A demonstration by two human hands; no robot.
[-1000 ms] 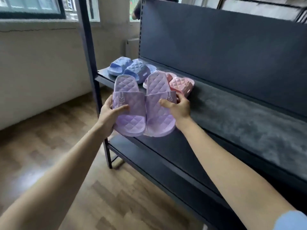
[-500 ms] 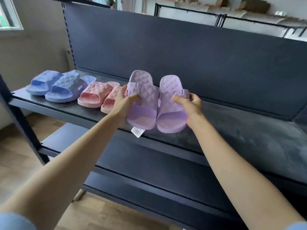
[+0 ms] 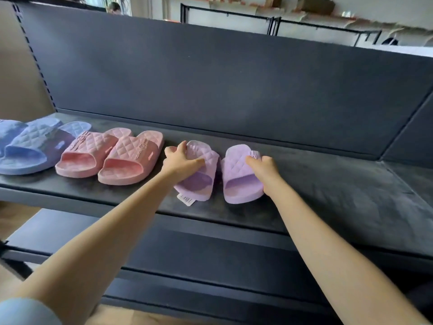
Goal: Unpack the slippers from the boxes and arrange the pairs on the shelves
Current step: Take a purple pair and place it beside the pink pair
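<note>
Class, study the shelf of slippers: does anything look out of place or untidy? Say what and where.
A white tag pokes out from under the left purple slipper, toward the shelf's front edge. The blue slippers also seem to overlap rather than lying side by side.

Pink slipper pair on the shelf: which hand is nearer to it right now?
Left. The left hand grips one purple slipper just right of the pink pair, not touching it; the right hand grips the other purple slipper, farther right.
</note>
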